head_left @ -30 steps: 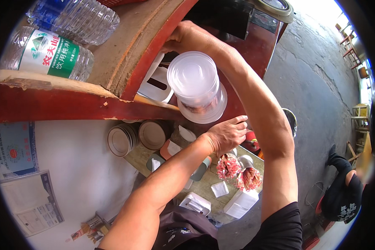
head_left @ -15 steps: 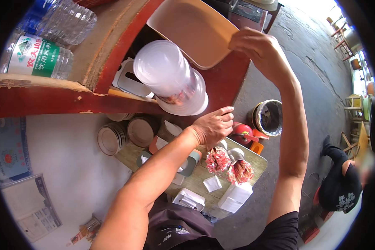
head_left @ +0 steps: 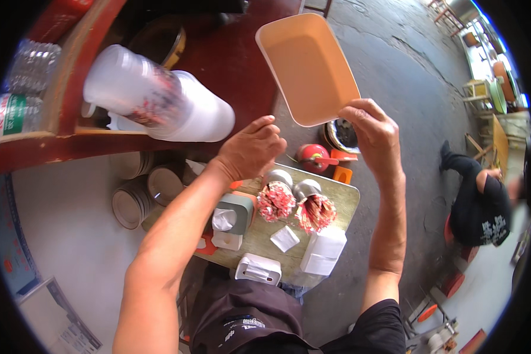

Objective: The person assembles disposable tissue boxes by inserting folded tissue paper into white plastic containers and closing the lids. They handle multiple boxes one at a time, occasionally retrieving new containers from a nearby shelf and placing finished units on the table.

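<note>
My right hand (head_left: 374,133) grips the near edge of an empty orange rectangular tray (head_left: 305,65) and holds it raised and tilted above the floor. My left hand (head_left: 251,150) hovers with curled fingers, holding nothing, just right of a stack of translucent plastic cups (head_left: 153,103) lying on their side on a red wooden shelf (head_left: 53,150). Below both hands is a small table (head_left: 342,197) with two metal holders of red-wrapped sticks (head_left: 295,206).
Stacked bowls (head_left: 135,197) sit under the shelf. Water bottles (head_left: 17,100) lie on it at left. The table also carries tissue boxes (head_left: 321,251), a white dispenser (head_left: 256,268) and a grey box (head_left: 233,215). A red extinguisher (head_left: 312,158) and a pot stand beyond. A seated person (head_left: 478,200) is at right.
My right hand has drawn the orange tray out from the shelf area and lifted it to the right. The view shifted, so the cup stack now lies further left.
</note>
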The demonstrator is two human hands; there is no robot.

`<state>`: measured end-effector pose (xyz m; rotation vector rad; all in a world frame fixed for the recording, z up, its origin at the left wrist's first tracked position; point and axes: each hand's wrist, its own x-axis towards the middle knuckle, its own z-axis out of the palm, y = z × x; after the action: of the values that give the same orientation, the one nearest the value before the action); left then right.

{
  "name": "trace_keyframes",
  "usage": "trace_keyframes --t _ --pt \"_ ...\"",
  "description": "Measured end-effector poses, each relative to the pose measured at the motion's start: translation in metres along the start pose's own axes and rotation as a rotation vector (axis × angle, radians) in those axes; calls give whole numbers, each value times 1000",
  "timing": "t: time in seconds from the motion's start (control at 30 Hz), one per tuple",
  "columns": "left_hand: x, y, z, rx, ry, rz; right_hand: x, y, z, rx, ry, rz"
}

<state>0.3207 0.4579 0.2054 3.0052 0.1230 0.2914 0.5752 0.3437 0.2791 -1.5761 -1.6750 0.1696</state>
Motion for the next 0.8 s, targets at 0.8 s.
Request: trace_keyframes --t 0.8 --pt "-6 0 -4 -19 34 9 18 -61 36 92 76 273"
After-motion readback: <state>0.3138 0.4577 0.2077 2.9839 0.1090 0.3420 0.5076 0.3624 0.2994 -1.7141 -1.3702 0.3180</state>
